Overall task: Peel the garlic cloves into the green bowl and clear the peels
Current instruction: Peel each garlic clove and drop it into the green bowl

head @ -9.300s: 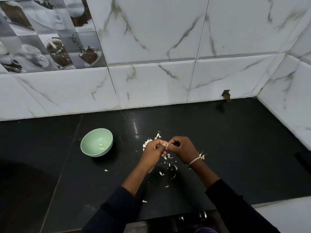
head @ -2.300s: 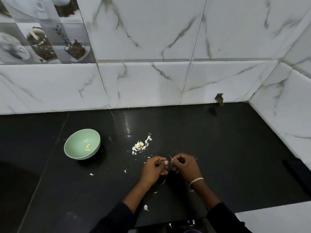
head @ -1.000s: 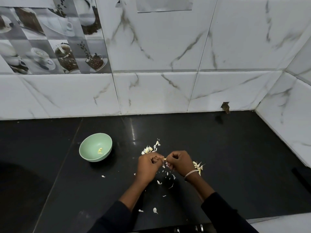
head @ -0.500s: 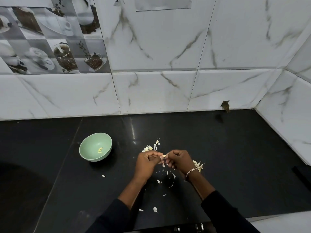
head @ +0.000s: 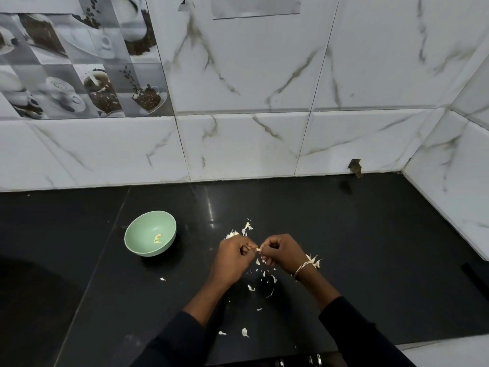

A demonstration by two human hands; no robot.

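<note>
Pinching one small garlic clove [head: 259, 250] between them, the left hand [head: 232, 256] and the right hand [head: 281, 251] meet just above the black bench [head: 370, 247]. Both hands are curled narrow, fingers folded toward the palm, with the pale tip of the clove showing in the gap between the two sets of fingertips; how much skin it carries is too small to tell. A thin bracelet [head: 302, 268] circles the right wrist, and dark sleeves [head: 357, 337] cover both forearms (the cuffs sit well back from the wrists).

The green bowl [head: 140, 234] stands upright on the bench to the left of the left hand, apart from it, and holds a few yellowish peeled cloves [head: 157, 238] near the middle of its floor.

White peels [head: 273, 278] lie on the bench in three loose groups:
- a small heap [head: 239, 231] just beyond the left hand, partly hidden by its knuckles
- a cluster [head: 314, 260] just beside the right wrist on its outer side
- a scatter of flakes [head: 250, 288] beneath the two hands, thinning out toward the person

One stray flake [head: 162, 279] lies between the bowl and the left forearm. Beyond the hands rises a white marble-veined tiled wall [head: 251, 144], with a coffee-print panel [head: 79, 70] above and left of the bowl.
</note>
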